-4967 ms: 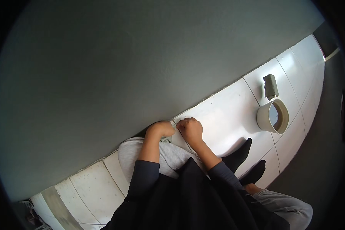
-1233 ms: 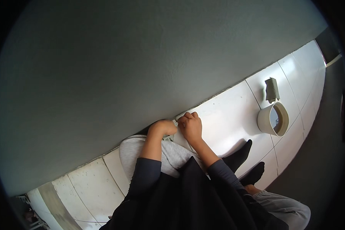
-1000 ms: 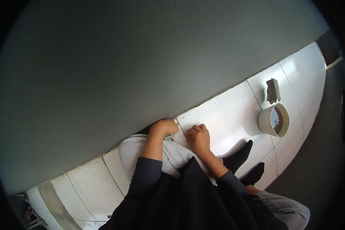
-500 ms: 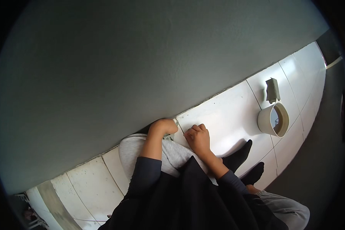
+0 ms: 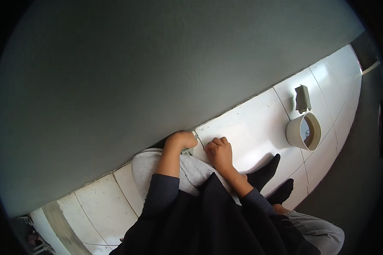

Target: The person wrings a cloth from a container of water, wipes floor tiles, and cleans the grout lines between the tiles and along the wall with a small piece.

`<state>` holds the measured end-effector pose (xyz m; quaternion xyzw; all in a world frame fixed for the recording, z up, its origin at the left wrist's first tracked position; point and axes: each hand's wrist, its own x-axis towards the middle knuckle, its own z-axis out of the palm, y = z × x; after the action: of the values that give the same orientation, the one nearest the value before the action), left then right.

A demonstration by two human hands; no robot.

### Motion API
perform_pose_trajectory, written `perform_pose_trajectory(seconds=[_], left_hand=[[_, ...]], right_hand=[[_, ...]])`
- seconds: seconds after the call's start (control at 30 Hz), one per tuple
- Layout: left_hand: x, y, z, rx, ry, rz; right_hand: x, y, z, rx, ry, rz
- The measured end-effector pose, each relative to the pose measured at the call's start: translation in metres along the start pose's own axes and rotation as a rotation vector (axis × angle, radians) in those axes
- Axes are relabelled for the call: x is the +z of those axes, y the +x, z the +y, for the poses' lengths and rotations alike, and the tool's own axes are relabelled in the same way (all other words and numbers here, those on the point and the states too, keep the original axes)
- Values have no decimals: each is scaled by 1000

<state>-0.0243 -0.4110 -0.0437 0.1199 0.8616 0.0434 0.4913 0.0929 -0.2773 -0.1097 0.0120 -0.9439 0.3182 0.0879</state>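
Observation:
My left hand (image 5: 182, 139) is curled, its fingers bent down and hidden, close to the line where the wall meets the tiles. Just under it shows a small pale greenish thing (image 5: 187, 151), mostly covered; I cannot make out its kind. To the right, my right hand (image 5: 219, 151) is closed with bent fingers low over the white floor tiles (image 5: 249, 123), near a tile joint. Whatever its fingertips hold, if anything, is hidden. Both hands are beyond my bent knee in grey trousers (image 5: 191, 172).
A dark grey wall (image 5: 157, 76) runs along the tiles. On the right stands a whitish bucket (image 5: 292, 134) with liquid in it. A grey-brown, box-like piece (image 5: 303, 98) lies beside the bucket. My feet in black socks (image 5: 264, 172) rest on the floor.
My right hand has shifted very slightly to the left. The left hand, the bucket and the box-like piece stay as they were.

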Motion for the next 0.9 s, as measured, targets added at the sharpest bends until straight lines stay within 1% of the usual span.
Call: perform_pose_trajectory(seconds=[0.1,0.2,0.37,0.43,0.5,0.63,0.7,0.8,0.9], left_hand=[[2,6,-2,22,46,-29],[-1,0,-1,12,51,-42],[0,-1,-2,0,5,-5],[2,1,-2,0,-3,17],[3,2,-2,-16,-35,6],[-1,-3,0,11,34,23],[-2,-4,0,33,55,2],[0,0,-3,74,66,32],[2,4,-4,44,71,18]], right_hand=[[8,26,-6,-16,-2,70],[12,44,-9,-19,-31,51],[4,11,2,-44,-33,37],[-1,0,3,-18,24,24],[2,7,2,-22,17,35],[20,45,-8,-36,-53,138],[25,55,-10,-21,-73,141],[22,51,-9,-13,-47,169],[8,54,10,47,-52,217]])
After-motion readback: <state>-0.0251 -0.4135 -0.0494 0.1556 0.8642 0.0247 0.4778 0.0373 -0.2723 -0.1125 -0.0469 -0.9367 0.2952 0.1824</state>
